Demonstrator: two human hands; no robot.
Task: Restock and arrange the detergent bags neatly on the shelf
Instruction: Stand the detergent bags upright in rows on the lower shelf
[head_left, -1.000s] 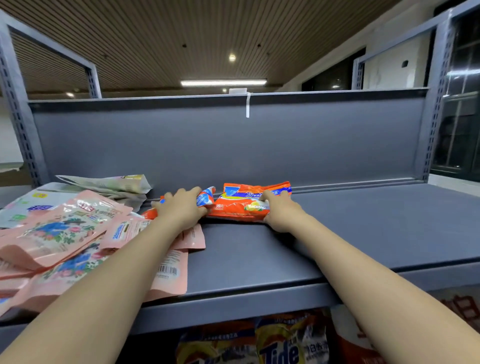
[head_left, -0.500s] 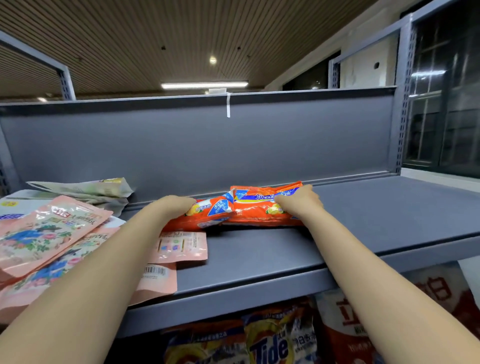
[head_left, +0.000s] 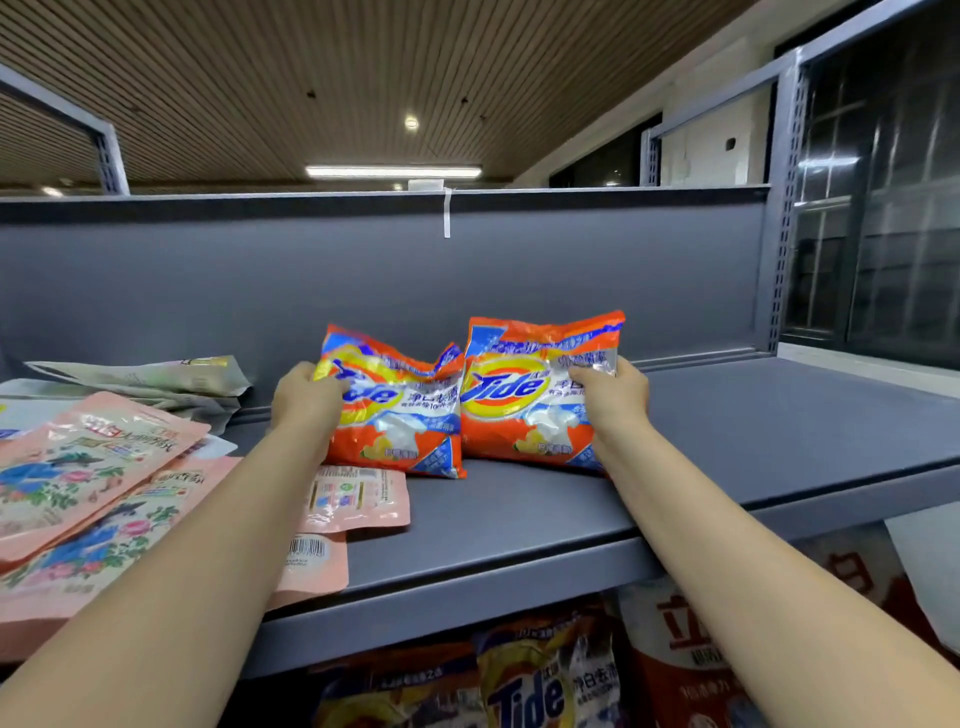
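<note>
Two orange Tide detergent bags stand upright side by side on the grey shelf (head_left: 519, 519), fronts facing me. My left hand (head_left: 306, 397) grips the left edge of the left bag (head_left: 400, 410). My right hand (head_left: 610, 395) grips the right side of the right bag (head_left: 524, 395), its thumb across the front. The two bags touch each other in the middle. The left bag's top is crumpled and sits lower than the right one's.
Pink floral pouches (head_left: 88, 467) lie flat in a loose pile on the shelf's left part, with pale green pouches (head_left: 156, 376) behind them. The shelf's back panel (head_left: 467, 280) rises behind the bags. More Tide bags (head_left: 530, 691) sit on the shelf below.
Both orange bags lay flat on the shelf before; both hands have tipped them up so they now stand upright, fronts facing me.
</note>
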